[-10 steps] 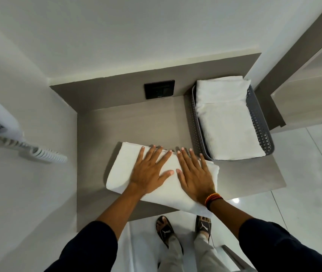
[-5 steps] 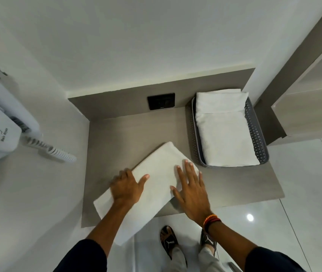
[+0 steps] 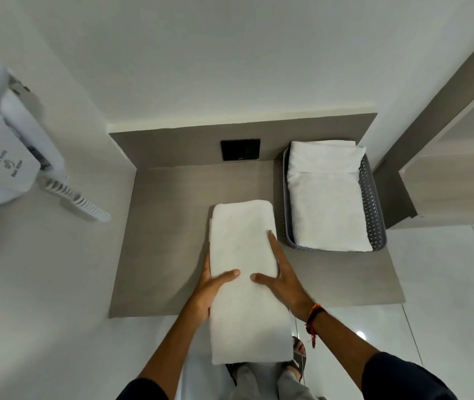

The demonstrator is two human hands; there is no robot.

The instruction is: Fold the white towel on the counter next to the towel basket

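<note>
The white towel (image 3: 244,249) lies folded into a long narrow strip running away from me on the grey counter (image 3: 166,241). Its near end hangs over the counter's front edge. My left hand (image 3: 211,287) clasps the strip's left side, thumb on top and fingers along the edge. Along the strip's right edge lies my right hand (image 3: 283,277), thumb on top and fingers stretched out. The grey perforated towel basket (image 3: 373,197) stands just right of the strip, holding folded white towels (image 3: 326,209).
A wall-mounted white hair dryer (image 3: 1,157) with a coiled cord (image 3: 76,199) hangs at the left. A black socket plate (image 3: 240,149) sits on the counter's back panel. A wooden shelf unit (image 3: 446,180) stands right of the basket. My sandalled feet are below on a glossy tiled floor.
The towel turned from lying crosswise, through a diagonal, to pointing away from me. Both hands shifted from pressing flat on top to holding its two long sides.
</note>
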